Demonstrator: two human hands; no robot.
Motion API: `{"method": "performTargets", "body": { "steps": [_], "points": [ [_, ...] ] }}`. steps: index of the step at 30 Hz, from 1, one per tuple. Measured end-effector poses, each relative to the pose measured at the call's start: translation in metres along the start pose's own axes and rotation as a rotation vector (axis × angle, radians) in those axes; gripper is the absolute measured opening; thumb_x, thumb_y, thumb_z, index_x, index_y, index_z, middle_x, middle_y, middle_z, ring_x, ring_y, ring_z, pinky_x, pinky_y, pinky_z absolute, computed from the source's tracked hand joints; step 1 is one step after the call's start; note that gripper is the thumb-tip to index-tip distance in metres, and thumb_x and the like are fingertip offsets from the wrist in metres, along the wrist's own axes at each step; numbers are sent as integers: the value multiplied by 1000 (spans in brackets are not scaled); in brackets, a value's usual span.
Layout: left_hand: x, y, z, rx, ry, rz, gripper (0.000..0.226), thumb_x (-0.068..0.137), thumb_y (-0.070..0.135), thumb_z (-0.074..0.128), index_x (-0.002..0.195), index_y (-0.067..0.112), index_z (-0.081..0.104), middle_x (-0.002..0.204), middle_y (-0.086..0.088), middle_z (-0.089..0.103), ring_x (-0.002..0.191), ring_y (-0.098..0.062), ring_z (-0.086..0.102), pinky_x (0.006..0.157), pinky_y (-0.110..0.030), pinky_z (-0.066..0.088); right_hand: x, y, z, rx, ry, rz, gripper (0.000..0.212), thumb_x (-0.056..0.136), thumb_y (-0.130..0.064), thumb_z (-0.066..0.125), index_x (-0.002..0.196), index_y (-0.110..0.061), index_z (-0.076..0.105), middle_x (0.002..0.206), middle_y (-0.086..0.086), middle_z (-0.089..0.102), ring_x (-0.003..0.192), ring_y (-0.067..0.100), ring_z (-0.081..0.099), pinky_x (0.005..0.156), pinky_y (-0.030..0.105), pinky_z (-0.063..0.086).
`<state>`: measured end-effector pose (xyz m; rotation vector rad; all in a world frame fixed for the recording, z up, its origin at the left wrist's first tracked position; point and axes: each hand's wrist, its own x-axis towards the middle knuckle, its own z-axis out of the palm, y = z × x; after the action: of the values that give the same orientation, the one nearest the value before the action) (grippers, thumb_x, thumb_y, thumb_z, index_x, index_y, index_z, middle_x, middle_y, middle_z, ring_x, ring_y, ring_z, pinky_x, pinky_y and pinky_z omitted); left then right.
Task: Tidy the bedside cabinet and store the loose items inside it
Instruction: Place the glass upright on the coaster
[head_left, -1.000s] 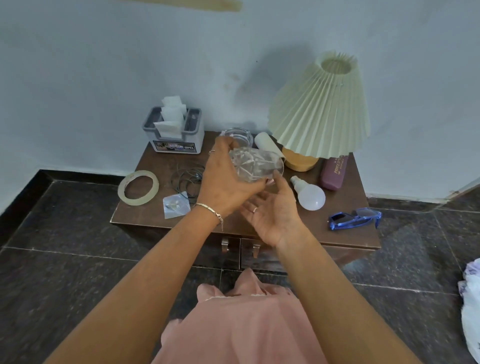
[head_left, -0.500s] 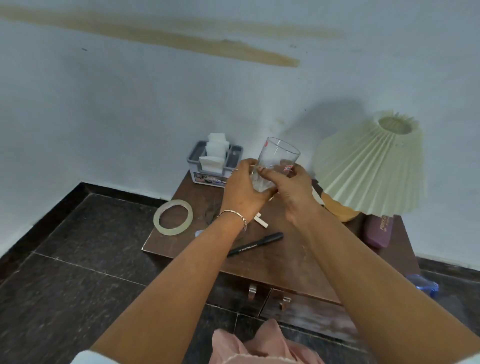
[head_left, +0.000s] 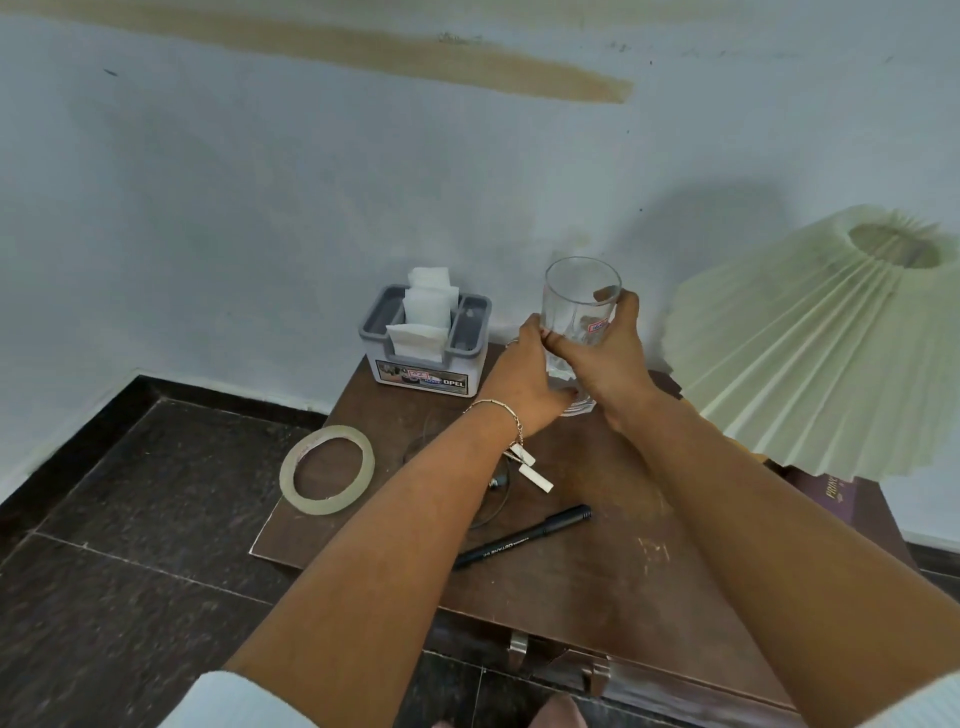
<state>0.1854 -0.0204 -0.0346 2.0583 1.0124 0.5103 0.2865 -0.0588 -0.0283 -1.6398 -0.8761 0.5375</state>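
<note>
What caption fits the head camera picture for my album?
Left hand and right hand hold a clear glass upright over the bedside cabinet.

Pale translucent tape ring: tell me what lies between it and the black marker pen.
Head view: the left forearm crosses above that stretch of brown wooden cabinet top, and a thin wire loop lies there, partly hidden under the arm.

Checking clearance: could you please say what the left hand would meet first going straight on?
The left hand grips the glass, so that comes first; beyond, likely the right hand, depth unclear.
</note>
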Motion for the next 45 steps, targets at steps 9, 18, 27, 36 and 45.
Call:
{"method": "performTargets", "body": {
  "steps": [9,18,27,36,45],
  "points": [
    [10,-17,7,50,-98,-156,111,77,16,74,150,13,-10,144,-12,43,126,-27,50,102,-30,41,18,19,5,-152,-46,-28,70,76,-28,78,127,-18,31,110,-5,47,97,14,51,91,31,47],
    [5,-23,6,33,-107,-180,97,81,11,71,149,9,3,142,-9,47,128,-24,48,98,-24,38,15,26,-7,-196,-28,-7,68,70,-39,80,120,-26,35,106,-5,56,99,20,60,92,42,53],
    [2,-25,8,54,-90,-191,88,81,12,70,147,8,12,138,-7,50,121,-23,53,93,-23,40,4,34,-7,-247,-19,-27,71,66,-40,81,119,-26,36,104,-9,55,94,16,60,88,37,54],
    [-2,-29,8,85,-92,-180,83,79,13,69,145,10,19,136,-8,53,121,-25,54,95,-28,43,-3,31,3,-256,7,-22,72,68,-34,82,123,-17,39,105,-8,54,95,13,58,83,25,49],
    [-28,-11,7,46,-28,-167,70,80,3,62,140,5,27,133,-12,52,123,-27,51,89,-19,36,-51,21,-1,-257,60,24,74,68,-36,80,129,-13,44,119,3,58,116,21,55,87,20,44]
  ]
}}
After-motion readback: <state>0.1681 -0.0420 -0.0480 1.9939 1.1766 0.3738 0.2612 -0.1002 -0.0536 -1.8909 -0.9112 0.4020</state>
